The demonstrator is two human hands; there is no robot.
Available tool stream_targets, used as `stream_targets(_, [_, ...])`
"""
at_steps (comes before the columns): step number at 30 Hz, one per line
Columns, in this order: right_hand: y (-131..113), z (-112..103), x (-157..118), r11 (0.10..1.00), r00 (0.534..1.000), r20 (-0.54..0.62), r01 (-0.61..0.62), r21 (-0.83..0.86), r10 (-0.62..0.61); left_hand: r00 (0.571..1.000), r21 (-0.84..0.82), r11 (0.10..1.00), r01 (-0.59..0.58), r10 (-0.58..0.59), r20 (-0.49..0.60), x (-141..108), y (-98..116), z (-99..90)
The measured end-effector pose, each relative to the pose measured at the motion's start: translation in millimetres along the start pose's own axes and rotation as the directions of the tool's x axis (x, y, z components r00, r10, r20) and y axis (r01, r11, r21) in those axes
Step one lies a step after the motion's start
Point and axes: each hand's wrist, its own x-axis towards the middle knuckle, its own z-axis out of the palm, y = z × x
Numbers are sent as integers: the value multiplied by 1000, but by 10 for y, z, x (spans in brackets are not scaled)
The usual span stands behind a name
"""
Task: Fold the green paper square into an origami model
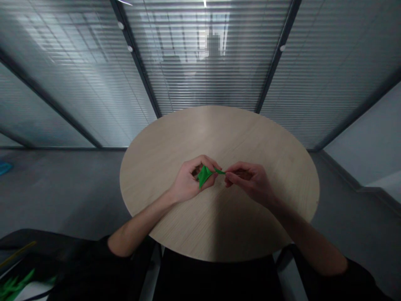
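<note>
A small green folded piece (204, 175) is held above the middle of the round wooden table (206, 129). My left hand (191, 179) is closed on it, with the thumb and fingers around its narrow part and the wider, pointed part lying in the palm. The thin end sticks out to the right, where my right hand (249, 179) pinches its tip between thumb and forefinger. The two hands are a short gap apart. What the piece is made of cannot be made out.
Glass panels with blinds (188, 83) stand behind the table. At the lower left is a dark chair or bag (40, 238) with green strips (15, 286) and a white item (34, 291). A blue object (4, 167) lies on the floor at the far left.
</note>
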Motion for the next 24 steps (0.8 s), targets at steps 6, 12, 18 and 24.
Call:
stream_targets(6, [18,1,-1,1000,1000,4,5,-3,-5,1000,30,999,18,-18,3,25,44,-8])
stream_targets(12, [10,29,-3,1000,999,-31,20,-9,-21,998,38,998,54,-53,-31,28,21,10])
stream_targets(18, [35,32,-15,999,1000,-6,11,-52,-12,999,40,999,31,-29,-36,18,7,25])
stream_targets(24, [19,69,-15,991,999,4,42,-124,-42,999,57,998,4,-2,-33,14,9,37])
